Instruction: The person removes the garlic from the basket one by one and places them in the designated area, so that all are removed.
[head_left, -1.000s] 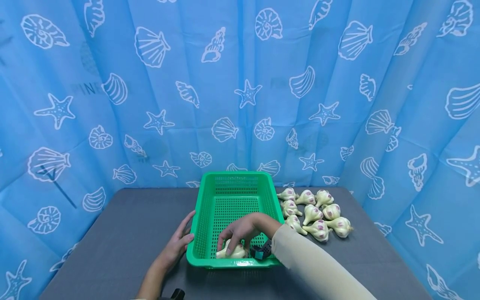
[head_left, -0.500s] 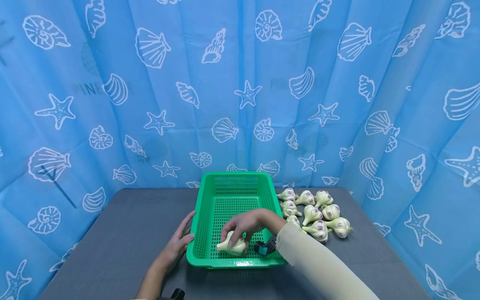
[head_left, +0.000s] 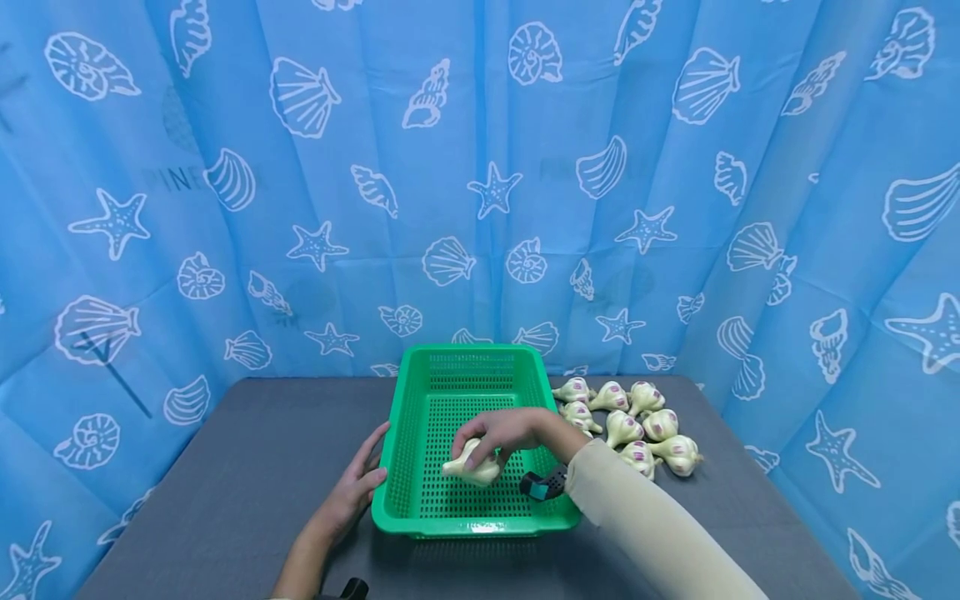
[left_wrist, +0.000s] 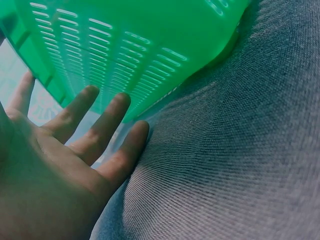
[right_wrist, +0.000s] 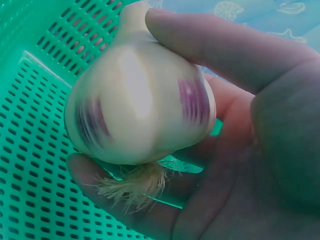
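Observation:
My right hand (head_left: pixel 498 435) grips a garlic bulb (head_left: pixel 480 468) over the inside of a green plastic basket (head_left: pixel 475 527). In the right wrist view the bulb (right_wrist: pixel 135 105) is pale with purple patches; its thumb-side stem points up and roots hang below. The thumb lies across the bulb near the stem, and other fingers curl beneath it. My left hand (head_left: pixel 352 492) rests at the basket's left side, its fingers spread. The left wrist view shows the fingers (left_wrist: pixel 107 120) straight beside the slotted basket wall (left_wrist: pixel 100 50).
Several more garlic bulbs (head_left: pixel 622 427) lie grouped on the grey tabletop (head_left: pixel 300 433), right of the basket. A blue curtain (head_left: pixel 480 208) with white shell prints hangs behind the table. My right forearm crosses over the basket's right rim.
My right hand has lifted the garlic bulb from near the basket's front wall and moved it slightly right and away from me. My left hand keeps its place.

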